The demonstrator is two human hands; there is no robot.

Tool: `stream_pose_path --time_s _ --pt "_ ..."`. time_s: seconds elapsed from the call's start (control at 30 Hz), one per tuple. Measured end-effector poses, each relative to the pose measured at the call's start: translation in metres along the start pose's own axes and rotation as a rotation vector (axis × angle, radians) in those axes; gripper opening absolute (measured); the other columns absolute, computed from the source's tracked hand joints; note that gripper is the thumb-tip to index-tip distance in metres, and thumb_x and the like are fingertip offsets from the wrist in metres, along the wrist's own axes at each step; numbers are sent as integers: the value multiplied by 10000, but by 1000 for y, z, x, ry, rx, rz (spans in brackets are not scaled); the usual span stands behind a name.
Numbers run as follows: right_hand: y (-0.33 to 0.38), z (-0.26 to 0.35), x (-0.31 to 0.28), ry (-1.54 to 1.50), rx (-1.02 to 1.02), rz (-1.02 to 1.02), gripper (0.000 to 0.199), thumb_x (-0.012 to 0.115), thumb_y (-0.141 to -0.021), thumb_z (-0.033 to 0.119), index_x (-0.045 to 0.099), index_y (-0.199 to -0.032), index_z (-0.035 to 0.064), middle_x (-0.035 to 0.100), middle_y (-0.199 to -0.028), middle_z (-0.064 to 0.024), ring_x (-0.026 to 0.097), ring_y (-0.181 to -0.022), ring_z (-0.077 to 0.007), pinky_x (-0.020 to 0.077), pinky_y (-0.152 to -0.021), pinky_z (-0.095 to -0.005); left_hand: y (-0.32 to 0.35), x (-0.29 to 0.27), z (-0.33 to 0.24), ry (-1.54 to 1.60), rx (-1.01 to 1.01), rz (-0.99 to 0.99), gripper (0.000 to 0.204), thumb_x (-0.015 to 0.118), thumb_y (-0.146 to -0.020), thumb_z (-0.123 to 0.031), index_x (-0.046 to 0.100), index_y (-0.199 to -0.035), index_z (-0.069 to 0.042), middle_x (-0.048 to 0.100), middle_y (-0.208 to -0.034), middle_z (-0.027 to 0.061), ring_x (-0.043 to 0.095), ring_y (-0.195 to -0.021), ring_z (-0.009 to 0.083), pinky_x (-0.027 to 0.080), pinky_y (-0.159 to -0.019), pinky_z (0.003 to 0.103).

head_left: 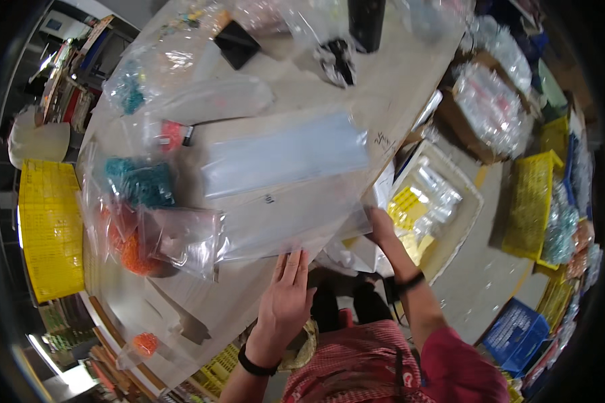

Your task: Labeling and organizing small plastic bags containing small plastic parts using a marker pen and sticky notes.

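A large clear plastic bag (289, 218) lies flat across the middle of the table, its near edge toward me. On that near edge rests my left hand (286, 302), open, its fingers stretched out and pressing on the film. My right hand (381, 227) is at the bag's right end, by the table's edge. Its fingers are curled on the bag's corner, their tips partly hidden. Just beyond lies a stack of bluish clear plastic bags (286, 154). A smaller clear bag (181, 235) lies left of the large one.
Bags of teal (141, 181) and orange pieces (140, 254) lie on the left. A black phone-like slab (236, 45) and a dark cylinder (366, 25) stand farther back. A white bin (474, 201) is right of the table, with yellow baskets (528, 208) beyond. Another yellow basket (50, 228) stands left.
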State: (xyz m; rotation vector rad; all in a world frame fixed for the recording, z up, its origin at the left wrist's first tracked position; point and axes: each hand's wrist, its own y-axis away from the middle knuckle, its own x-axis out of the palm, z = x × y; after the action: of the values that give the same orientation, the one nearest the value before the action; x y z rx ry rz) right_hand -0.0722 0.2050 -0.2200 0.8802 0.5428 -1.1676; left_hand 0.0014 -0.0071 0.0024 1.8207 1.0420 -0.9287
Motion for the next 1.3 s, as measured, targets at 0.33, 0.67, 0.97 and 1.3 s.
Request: stream_pose_path --time_s 0.33,0.67,0.97,1.3 --pt "161 202 -171 -515 -253 343 190 681 -813 103 609 -970 25 589 -684 -60 526 -580 -99 444 -547 -260 106 -46 0 844 139 -149 708 679 -845 -319 364 -1349 65 545 -1192 271 619 -957 306 484 -801 360" --pt "-51 341 -94 -125 -563 234 350 600 -813 209 598 -1152 119 661 -768 -103 638 -667 -236 505 -640 -355 226 -51 97 1311 -582 -448 239 571 -920 -139 609 -1094 21 635 -839 -11 557 -755 50 467 -672 220" --pt "-214 372 -15 633 -692 73 513 575 -761 19 521 -1257 139 644 -996 -195 602 -950 -375 471 -807 -475 312 -35 120 1597 -810 -856 334 580 -870 -47 535 -1194 17 618 -1037 18 573 -921 74 466 -796 237" --pt "-156 382 -51 653 -1157 101 179 515 -883 141 591 -1045 140 593 -981 -123 598 -861 -363 487 -716 -426 352 -18 130 1619 -967 -1162 333 701 -811 -64 548 -1101 -3 659 -901 36 622 -751 76 503 -661 215"
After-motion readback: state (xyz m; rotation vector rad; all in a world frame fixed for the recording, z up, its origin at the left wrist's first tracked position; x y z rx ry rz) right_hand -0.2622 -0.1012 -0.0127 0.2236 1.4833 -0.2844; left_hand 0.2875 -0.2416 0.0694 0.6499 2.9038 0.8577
